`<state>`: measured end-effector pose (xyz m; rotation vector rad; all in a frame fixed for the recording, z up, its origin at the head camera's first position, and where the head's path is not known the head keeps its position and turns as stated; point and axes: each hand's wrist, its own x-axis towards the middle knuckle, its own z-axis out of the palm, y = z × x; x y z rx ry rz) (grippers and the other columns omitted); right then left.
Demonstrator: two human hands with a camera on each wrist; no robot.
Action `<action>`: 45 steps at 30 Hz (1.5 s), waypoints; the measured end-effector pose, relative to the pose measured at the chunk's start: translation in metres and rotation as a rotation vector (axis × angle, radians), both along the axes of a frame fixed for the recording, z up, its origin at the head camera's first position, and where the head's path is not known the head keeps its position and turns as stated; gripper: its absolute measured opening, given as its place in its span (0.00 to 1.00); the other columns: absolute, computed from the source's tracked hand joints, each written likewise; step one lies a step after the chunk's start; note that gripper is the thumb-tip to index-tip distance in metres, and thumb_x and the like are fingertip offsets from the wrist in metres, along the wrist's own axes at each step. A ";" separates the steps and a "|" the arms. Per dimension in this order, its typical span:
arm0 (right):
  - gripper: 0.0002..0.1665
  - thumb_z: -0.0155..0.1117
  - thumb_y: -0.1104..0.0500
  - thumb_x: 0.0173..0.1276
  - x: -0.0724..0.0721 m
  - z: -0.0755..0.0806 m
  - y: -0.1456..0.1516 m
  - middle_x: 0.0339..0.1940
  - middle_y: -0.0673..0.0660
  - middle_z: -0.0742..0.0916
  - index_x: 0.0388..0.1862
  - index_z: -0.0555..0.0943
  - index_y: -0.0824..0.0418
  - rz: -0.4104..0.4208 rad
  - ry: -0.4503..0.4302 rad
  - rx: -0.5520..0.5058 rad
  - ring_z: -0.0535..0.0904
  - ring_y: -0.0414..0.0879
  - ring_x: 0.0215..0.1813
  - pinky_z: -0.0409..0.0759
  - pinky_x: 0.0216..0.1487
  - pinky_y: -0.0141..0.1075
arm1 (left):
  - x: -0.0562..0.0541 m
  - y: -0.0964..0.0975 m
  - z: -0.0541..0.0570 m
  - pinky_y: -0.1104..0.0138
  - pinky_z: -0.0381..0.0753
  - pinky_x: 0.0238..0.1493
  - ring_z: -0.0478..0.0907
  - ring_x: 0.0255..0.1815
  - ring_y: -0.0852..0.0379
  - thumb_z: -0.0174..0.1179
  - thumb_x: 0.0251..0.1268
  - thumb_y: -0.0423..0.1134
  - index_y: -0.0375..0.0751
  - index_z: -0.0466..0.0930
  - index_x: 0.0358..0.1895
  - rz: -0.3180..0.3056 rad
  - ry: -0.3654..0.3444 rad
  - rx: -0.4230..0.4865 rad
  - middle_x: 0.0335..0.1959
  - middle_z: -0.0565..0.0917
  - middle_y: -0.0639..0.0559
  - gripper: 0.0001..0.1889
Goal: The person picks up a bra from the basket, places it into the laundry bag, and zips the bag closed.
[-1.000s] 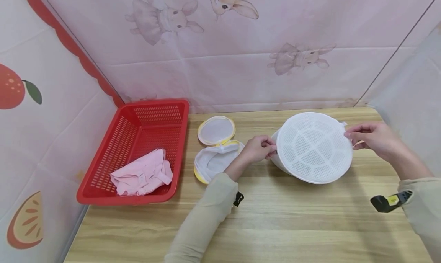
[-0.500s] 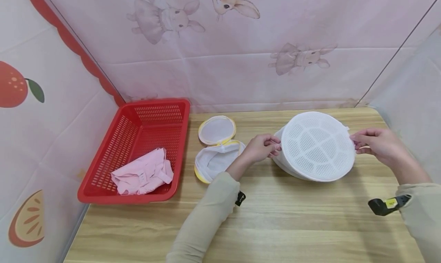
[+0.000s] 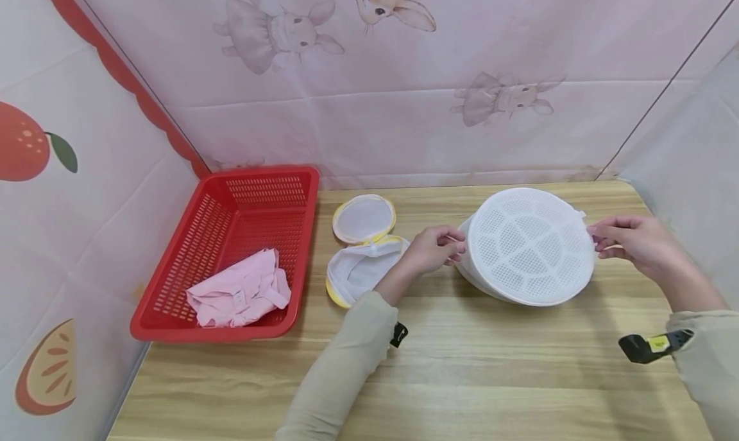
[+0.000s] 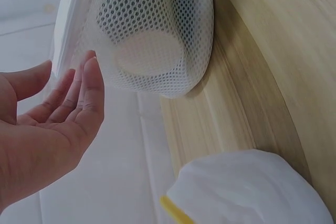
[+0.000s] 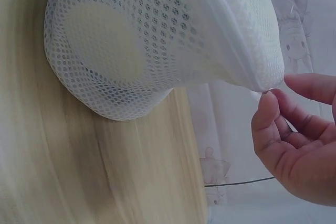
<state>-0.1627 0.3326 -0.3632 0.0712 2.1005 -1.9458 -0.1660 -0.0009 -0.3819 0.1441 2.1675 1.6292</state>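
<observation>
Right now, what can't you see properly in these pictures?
Pale shape, both wrist views: the mesh of the white bag blurs what it is.
Yellow-trimmed pouch, head view: the left arm covers part; left wrist view: the bottom edge cuts it off.
Red basket floor, head view: the pink cloth hides part.
Yellow label on the right wrist, head view: too small to read.

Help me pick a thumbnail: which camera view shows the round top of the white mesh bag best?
The head view: it shows the round top whole and nearly face-on. The left and right wrist views catch it only at a slant, cut off by the frame.
</observation>
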 end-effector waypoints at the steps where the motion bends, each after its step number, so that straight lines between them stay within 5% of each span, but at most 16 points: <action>1: 0.16 0.53 0.69 0.66 0.000 0.001 0.000 0.22 0.50 0.82 0.24 0.83 0.56 -0.006 0.001 -0.008 0.78 0.41 0.24 0.79 0.26 0.31 | 0.000 -0.001 0.000 0.69 0.80 0.33 0.80 0.31 0.55 0.57 0.63 0.33 0.35 0.77 0.45 0.001 0.004 -0.001 0.30 0.82 0.48 0.09; 10: 0.13 0.56 0.64 0.66 0.004 0.022 -0.011 0.22 0.49 0.80 0.24 0.82 0.51 -0.062 0.038 0.126 0.76 0.40 0.24 0.78 0.26 0.29 | 0.000 -0.018 -0.001 0.71 0.80 0.33 0.80 0.35 0.54 0.55 0.65 0.36 0.33 0.76 0.47 0.032 0.046 -0.016 0.37 0.81 0.42 0.11; 16: 0.11 0.57 0.66 0.65 0.008 0.034 -0.026 0.25 0.51 0.82 0.28 0.83 0.54 -0.070 0.089 0.033 0.78 0.41 0.26 0.78 0.27 0.29 | 0.001 -0.034 -0.003 0.69 0.80 0.35 0.79 0.35 0.54 0.54 0.66 0.36 0.32 0.76 0.47 0.075 0.108 -0.045 0.36 0.81 0.43 0.12; 24: 0.08 0.57 0.71 0.62 0.012 0.041 -0.053 0.28 0.54 0.84 0.32 0.83 0.63 0.003 0.171 -0.110 0.79 0.43 0.27 0.79 0.27 0.30 | 0.006 -0.052 -0.002 0.70 0.78 0.36 0.77 0.36 0.56 0.53 0.66 0.36 0.34 0.77 0.47 0.126 0.165 -0.116 0.38 0.81 0.45 0.11; 33: 0.05 0.57 0.68 0.64 0.016 0.042 -0.082 0.29 0.52 0.84 0.37 0.80 0.65 0.090 0.257 0.127 0.79 0.43 0.28 0.80 0.29 0.31 | 0.011 -0.066 -0.002 0.67 0.75 0.45 0.77 0.42 0.55 0.52 0.67 0.38 0.36 0.77 0.47 0.140 0.234 -0.228 0.42 0.80 0.48 0.11; 45: 0.04 0.59 0.69 0.62 0.022 0.039 -0.119 0.27 0.55 0.83 0.36 0.79 0.66 0.179 0.286 0.103 0.78 0.44 0.26 0.80 0.28 0.33 | 0.017 -0.077 -0.003 0.64 0.74 0.46 0.76 0.41 0.53 0.54 0.65 0.36 0.34 0.78 0.45 0.197 0.283 -0.271 0.40 0.81 0.46 0.11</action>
